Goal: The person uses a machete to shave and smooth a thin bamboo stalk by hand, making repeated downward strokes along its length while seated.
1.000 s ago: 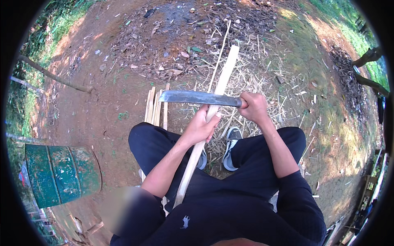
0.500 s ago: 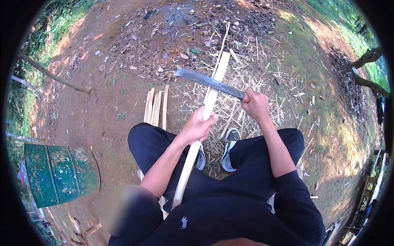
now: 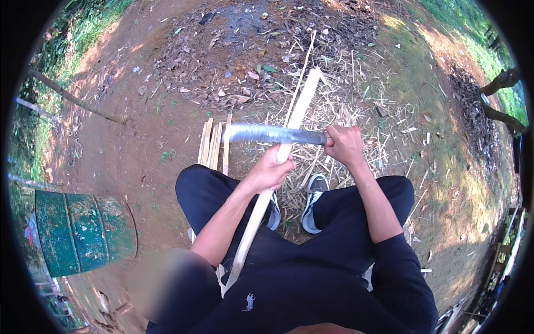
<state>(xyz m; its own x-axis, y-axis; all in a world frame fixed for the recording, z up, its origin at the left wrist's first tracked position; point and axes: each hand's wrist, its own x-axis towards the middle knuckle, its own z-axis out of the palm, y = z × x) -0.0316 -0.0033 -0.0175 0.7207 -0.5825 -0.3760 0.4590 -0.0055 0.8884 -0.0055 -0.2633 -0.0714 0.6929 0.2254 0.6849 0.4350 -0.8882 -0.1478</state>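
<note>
My left hand (image 3: 271, 168) is wrapped round the middle of a long pale strip of split wood or bamboo (image 3: 303, 103), which slants from my lap away to the upper right. A thin sliver (image 3: 301, 79) runs alongside its far part on the left. In my right hand (image 3: 345, 146) is the handle of a machete (image 3: 267, 134). Its blade, smeared by motion, lies across the strip just beyond my left hand and points left. The handle is mostly hidden by my fingers.
Several cut strips (image 3: 211, 145) lie on the ground beyond my left knee. Pale shavings (image 3: 345, 106) cover the soil between and beyond my shoes (image 3: 315, 203). A green metal drum (image 3: 83, 234) is at the left, and a thin trunk (image 3: 83, 100) slants farther off.
The machete blade has come nearer to my left hand along the strip and swung to lie more level. The strip's far end has shifted slightly right. Both hands keep their grip.
</note>
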